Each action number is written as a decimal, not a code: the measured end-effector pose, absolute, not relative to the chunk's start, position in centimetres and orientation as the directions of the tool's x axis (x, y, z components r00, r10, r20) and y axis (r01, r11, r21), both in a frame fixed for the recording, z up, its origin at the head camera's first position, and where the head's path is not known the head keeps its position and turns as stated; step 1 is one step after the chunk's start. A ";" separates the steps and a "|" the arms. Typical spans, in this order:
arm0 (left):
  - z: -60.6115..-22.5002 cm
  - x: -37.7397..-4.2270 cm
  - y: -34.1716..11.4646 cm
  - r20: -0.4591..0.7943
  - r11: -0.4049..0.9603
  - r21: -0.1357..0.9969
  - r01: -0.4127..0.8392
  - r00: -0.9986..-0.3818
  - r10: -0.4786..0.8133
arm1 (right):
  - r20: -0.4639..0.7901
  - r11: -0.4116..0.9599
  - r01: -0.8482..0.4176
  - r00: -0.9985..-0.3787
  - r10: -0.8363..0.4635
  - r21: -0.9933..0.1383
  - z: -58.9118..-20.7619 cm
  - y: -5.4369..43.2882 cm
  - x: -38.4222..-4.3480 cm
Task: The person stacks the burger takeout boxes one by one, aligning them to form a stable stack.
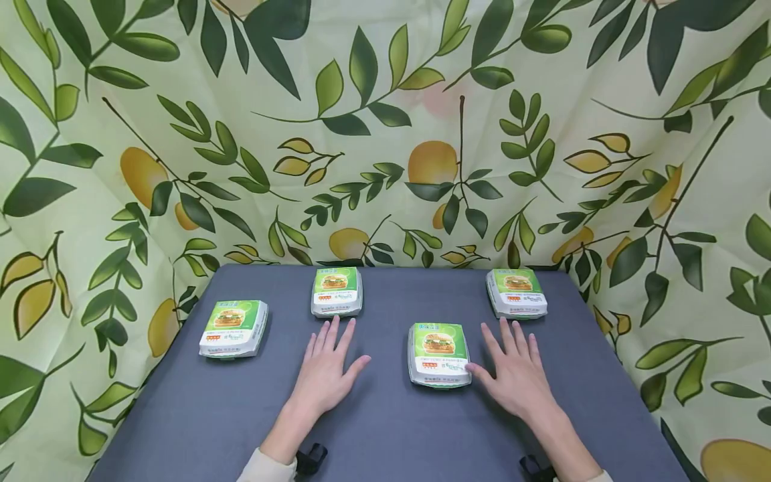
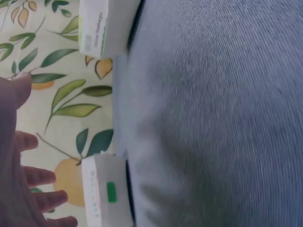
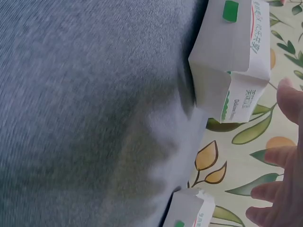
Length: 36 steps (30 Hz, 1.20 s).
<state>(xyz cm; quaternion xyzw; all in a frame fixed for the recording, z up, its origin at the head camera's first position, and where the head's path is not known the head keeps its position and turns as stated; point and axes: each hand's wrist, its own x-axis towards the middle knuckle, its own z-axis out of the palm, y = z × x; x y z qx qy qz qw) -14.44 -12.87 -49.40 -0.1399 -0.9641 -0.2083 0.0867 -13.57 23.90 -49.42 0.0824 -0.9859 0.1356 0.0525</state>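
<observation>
Several white and green burger boxes with a burger picture on the lid rest on the table. My left hand (image 1: pixel 325 378), fingers straight and spread, hovers palm down just in front of the back-left burger box (image 1: pixel 337 292). In the left wrist view, that hand (image 2: pixel 28 179) holds nothing. My right hand (image 1: pixel 515 371) is likewise spread, its thumb right at the edge of the near burger box (image 1: pixel 438 356). The back-right burger box (image 1: pixel 517 294) sits beyond its fingertips. Another burger box (image 1: pixel 233 329) lies at the far left. All lids appear closed.
A dark grey-blue cloth covers the table (image 1: pixel 373 435). A leaf-and-fruit patterned curtain (image 1: pixel 373 147) stands behind it and along both sides. Black straps (image 1: pixel 311 459) show at both wrists.
</observation>
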 end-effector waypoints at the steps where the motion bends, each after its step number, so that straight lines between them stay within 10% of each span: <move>1: -49.5 -14.5 -12.6 0.235 0.859 0.403 0.315 -0.943 0.236 | 0.121 0.947 -0.177 -0.981 -0.149 -0.268 -49.4 23.8 -13.6; 36: -51.9 -17.6 -4.1 0.065 0.275 0.942 0.193 -0.908 0.413 | 0.032 0.621 -0.149 -0.980 -0.195 -0.770 -51.2 22.1 -15.3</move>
